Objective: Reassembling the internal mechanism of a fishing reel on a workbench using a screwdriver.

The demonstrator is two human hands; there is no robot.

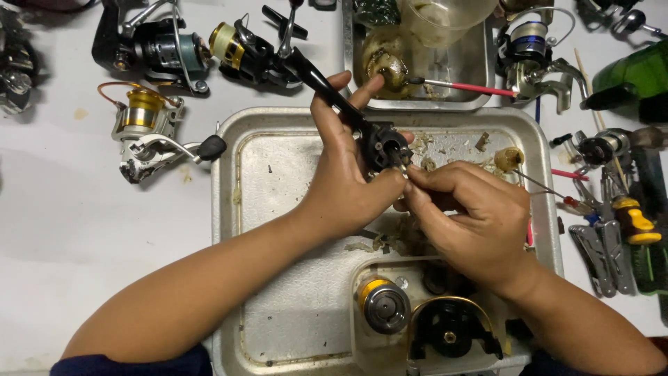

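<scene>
Head view, largest to smallest. White worktop, lightly stained, strewn with fishing gear; nothing of the room beyond it shows. Large, scuffed, square metal tray at centre, holding crumbs of old grease and debris. Smaller metal tray behind it, with a clear plastic tub and a red-handled brush. Three assembled spinning reels lie at upper left; pliers and screwdrivers at right. In the near tray sit a gold-and-silver line spool and a black rotor with a gold rim. Left hand: fingers closed around the black reel body with its long stem, held above the large tray. Right hand: fingers pinched narrow on a thin metal tool, tip touching the body. Judged good practice: steady the body firmly, work the tip gently, and keep everything over the tray so loose parts fall into it.
</scene>
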